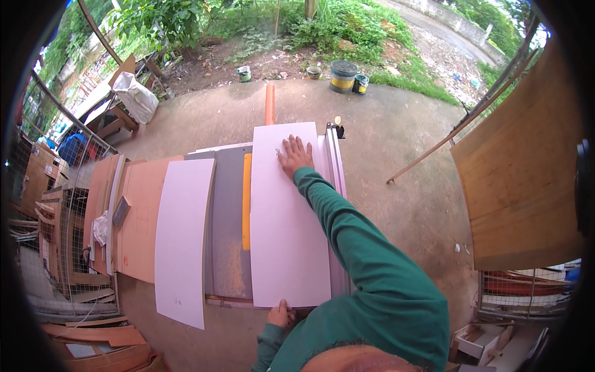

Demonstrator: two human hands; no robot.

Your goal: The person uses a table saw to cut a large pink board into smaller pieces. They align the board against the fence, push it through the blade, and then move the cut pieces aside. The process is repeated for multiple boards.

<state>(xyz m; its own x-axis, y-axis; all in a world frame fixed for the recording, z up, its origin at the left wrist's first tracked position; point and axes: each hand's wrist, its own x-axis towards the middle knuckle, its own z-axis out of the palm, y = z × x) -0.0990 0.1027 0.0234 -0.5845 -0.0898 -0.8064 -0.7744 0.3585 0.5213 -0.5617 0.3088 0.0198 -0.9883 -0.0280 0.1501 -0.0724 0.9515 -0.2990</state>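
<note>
A long white board lies lengthwise over a grey machine table, just right of a yellow strip. Toward the board's far end, my right hand rests flat with its fingers spread. My left hand grips the near edge, its thumb uppermost; the fingers beneath are partly hidden. Both arms wear green sleeves. A second white board lies to the left, its near end jutting past the table. Along the right side of the first board runs a metal rail.
Left of the boards is a brown panel with a small dark block on it. An orange pipe extends beyond the table. Buckets stand at the concrete's far edge. A large wooden sheet leans at right; wood scraps lie near left.
</note>
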